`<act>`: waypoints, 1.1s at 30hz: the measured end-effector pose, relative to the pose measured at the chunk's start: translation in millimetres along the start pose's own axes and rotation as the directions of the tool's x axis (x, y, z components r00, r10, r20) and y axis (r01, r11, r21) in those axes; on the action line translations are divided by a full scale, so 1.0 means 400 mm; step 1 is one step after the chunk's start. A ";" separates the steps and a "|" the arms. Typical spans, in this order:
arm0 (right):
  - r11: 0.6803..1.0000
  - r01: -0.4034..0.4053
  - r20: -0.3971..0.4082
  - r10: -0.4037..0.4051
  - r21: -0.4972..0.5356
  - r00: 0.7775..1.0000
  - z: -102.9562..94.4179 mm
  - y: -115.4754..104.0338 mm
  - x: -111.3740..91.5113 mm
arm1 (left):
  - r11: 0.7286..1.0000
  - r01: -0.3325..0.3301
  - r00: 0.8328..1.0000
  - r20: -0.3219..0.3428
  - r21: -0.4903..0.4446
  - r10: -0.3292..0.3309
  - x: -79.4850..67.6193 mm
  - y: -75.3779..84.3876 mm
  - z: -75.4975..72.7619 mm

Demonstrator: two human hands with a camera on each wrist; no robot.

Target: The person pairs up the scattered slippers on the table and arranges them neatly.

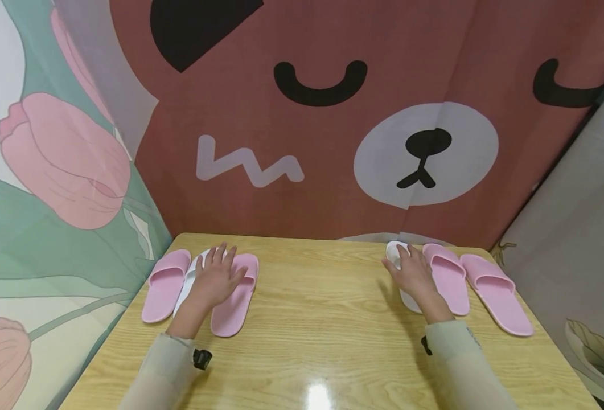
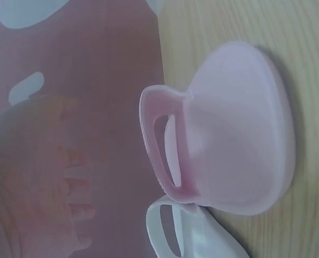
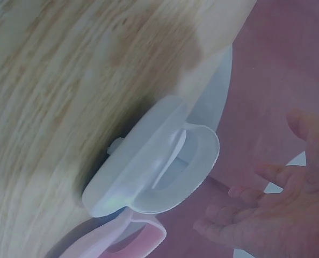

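Note:
My left hand (image 1: 213,285), fingers spread, hovers over a white slipper (image 1: 185,293) and the pink slipper (image 1: 231,310) on its right. Another pink slipper (image 1: 159,299) lies at the far left of that group. On the other side, my right hand (image 1: 413,274) is above a second white slipper (image 1: 395,250), hiding much of it. Two more pink slippers lie to its right, a nearer pink slipper (image 1: 452,287) and an outer pink slipper (image 1: 509,310). Both wrist views show a gap between the fingers and the slippers, and neither hand holds anything.
The slippers lie on a wood-grain table (image 1: 322,319). Behind its far edge hangs a reddish-brown cloth (image 1: 327,131) with a bear face. A tulip-print cloth (image 1: 66,165) borders the left side, and a grey cloth (image 1: 568,228) the right.

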State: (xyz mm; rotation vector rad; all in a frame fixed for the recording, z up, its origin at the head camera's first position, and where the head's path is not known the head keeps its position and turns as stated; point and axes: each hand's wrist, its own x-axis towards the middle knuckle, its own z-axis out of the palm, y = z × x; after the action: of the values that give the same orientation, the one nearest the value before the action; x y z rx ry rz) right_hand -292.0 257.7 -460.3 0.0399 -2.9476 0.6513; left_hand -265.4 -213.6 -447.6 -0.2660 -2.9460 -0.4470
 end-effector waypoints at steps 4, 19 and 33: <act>1.000 -0.002 -0.006 0.002 0.002 1.000 0.006 0.006 0.006 | 1.000 0.016 1.000 -0.003 0.007 -0.016 0.002 -0.010 -0.003; 0.999 -0.030 -0.003 0.030 0.032 1.000 0.009 0.029 0.030 | 1.000 0.017 1.000 -0.015 -0.014 -0.018 0.022 -0.063 0.020; 0.998 -0.036 0.000 0.036 0.046 0.999 0.018 0.047 0.057 | 0.999 0.038 0.999 -0.012 -0.017 -0.039 0.031 -0.102 0.024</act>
State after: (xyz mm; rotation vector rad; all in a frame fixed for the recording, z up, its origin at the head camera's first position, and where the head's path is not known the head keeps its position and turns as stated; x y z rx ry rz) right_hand -316.5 271.6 -471.9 -0.0093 -2.9385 0.7235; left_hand -286.8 -247.2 -466.0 -0.2080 -2.9408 -0.4772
